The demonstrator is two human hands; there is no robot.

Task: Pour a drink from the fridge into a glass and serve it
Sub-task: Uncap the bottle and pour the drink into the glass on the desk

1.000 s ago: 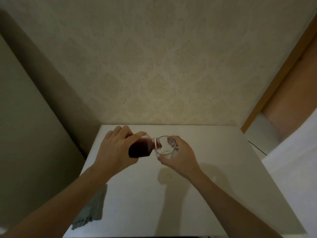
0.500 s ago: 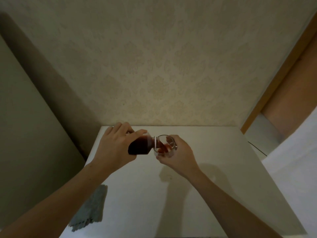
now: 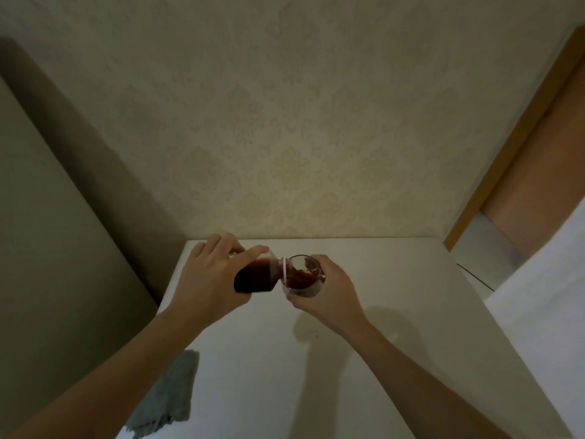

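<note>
My left hand (image 3: 209, 280) grips a small clear bottle (image 3: 256, 277) of dark red drink, tipped on its side with its white-ringed mouth at the rim of a glass (image 3: 304, 278). My right hand (image 3: 329, 296) holds that clear glass, lifted above the white table (image 3: 380, 312) and tilted slightly toward the bottle. Dark red liquid lies in the lower part of the glass, and a stream runs from the bottle's mouth into it. The glass's shadow falls on the table below my right wrist.
A grey folded cloth (image 3: 167, 397) lies near the table's front left edge. A patterned wall rises behind the table, a dark panel stands at the left, and a wooden door frame (image 3: 506, 137) is at the right.
The glass was empty a second ago; red drink now fills its lower part. The bottle has tipped slightly further and holds less. Both hands stayed in nearly the same place.
</note>
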